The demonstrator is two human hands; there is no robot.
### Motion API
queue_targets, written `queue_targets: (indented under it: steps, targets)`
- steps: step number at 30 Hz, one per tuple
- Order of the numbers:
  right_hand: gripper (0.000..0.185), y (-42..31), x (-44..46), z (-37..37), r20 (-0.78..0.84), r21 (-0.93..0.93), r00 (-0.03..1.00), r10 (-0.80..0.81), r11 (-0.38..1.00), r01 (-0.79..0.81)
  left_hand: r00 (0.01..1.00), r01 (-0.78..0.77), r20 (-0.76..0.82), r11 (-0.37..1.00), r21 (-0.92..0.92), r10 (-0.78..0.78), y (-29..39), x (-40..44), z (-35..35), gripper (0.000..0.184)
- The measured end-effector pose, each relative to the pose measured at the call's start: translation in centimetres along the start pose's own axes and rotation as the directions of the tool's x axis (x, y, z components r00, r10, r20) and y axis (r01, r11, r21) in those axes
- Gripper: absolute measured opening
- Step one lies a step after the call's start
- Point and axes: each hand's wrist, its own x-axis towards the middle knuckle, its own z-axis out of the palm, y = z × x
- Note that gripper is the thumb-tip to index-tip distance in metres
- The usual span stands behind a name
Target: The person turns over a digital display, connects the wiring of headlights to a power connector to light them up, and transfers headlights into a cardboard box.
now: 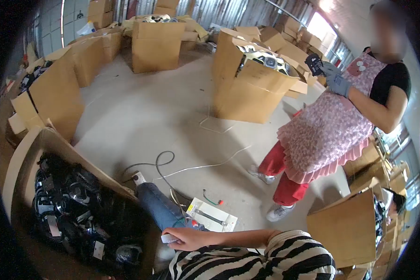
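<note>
My right hand (189, 239) reaches in from the lower right, below a striped sleeve. Its fingers are wrapped round a small whitish object (169, 238), whose far part is hidden by the hand. My left hand is out of view. Just above my right hand are a jeans-clad leg (156, 203) and a flat white device (203, 210) with a grey bar on it, lying on the floor. Left of the hand stands a large open cardboard box (21, 161) holding several black items with cables (79, 193).
A person (326, 126) in a pink apron and grey gloves stands at the right, holding a black object (314, 64). Cables (157, 163) and a white socket block (138, 178) lie on the floor. Cardboard boxes (247, 95) stand around, one with pale parts on top.
</note>
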Motion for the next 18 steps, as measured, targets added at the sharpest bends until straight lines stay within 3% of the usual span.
queue_targets:
  steps: [6,9,10,11,12,14,15,16,17,18]
  targets:
    - [0.035,-2.2,1.2,0.0,-0.122,0.136,0.99,-0.067,0.987,0.084,0.982,0.097,0.153,0.989,0.109,-0.113,-0.4,0.3,0.3,0.032]
    - [0.038,-4.3,3.4,0.1,-0.076,0.249,0.996,-0.04,0.967,0.058,0.977,0.118,0.166,0.988,0.102,-0.133,0.6,0.0,-0.7,0.027]
    - [0.038,-4.6,4.4,0.4,-0.073,0.306,0.997,-0.031,0.951,0.052,0.999,0.023,0.028,0.988,0.151,-0.027,-0.6,0.6,1.1,0.026]
    - [0.037,-4.3,5.4,1.8,-0.11,0.352,0.987,-0.115,0.924,0.147,0.991,-0.061,-0.107,0.975,0.213,0.086,-2.1,1.2,3.4,0.025]
    - [0.036,-5.4,6.2,2.0,-0.025,0.343,0.996,-0.089,0.935,0.093,0.952,-0.134,-0.228,0.949,0.285,0.203,-3.5,1.9,5.4,0.024]
    - [0.036,-2.6,9.1,5.3,-0.032,0.363,0.978,-0.204,0.91,0.202,0.797,-0.226,-0.424,0.863,0.451,0.43,-5.3,2.2,7.6,0.023]
    - [0.037,-1.5,10.0,6.6,0.036,0.331,0.984,-0.177,0.931,0.156,0.802,-0.21,-0.43,0.869,0.447,0.415,-4.2,1.3,6.4,0.023]
    - [0.037,-0.4,10.9,7.9,0.103,0.293,0.984,-0.146,0.95,0.11,0.894,-0.156,-0.414,0.986,0.065,0.169,-0.3,-0.7,2.3,0.022]
    - [0.038,1.3,11.8,9.4,0.145,0.244,0.979,-0.146,0.964,0.108,0.952,-0.042,-0.301,0.946,-0.322,-0.06,2.5,-2.1,-0.6,0.021]
    - [0.04,2.3,12.8,9.8,0.208,0.191,0.967,-0.149,0.975,0.11,0.951,-0.026,-0.299,0.944,-0.328,-0.078,3.6,-2.2,-1.9,0.021]
